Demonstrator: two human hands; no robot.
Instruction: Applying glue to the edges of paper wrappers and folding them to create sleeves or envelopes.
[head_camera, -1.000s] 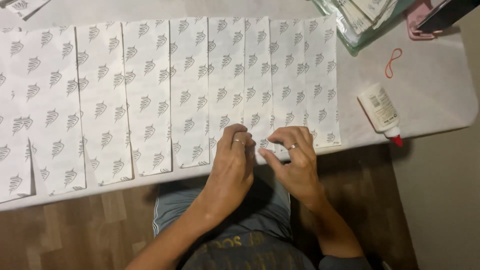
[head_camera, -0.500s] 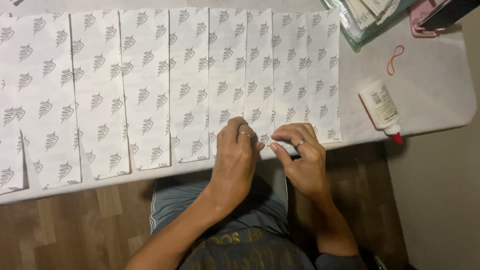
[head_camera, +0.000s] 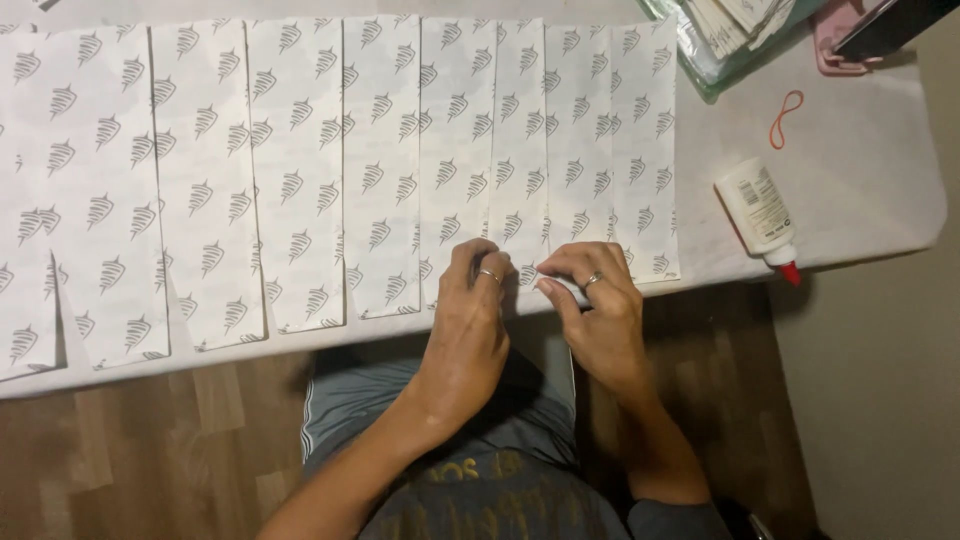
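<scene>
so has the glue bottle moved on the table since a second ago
No. The glue bottle lies at the same spot near the table's right edge, below the orange rubber band.

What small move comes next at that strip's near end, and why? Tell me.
Probably press the strip's near end flat. Both hands, left and right, pinch it together at the table edge, fingertips nearly touching, so a fold or peel there looks unfinished.
</scene>
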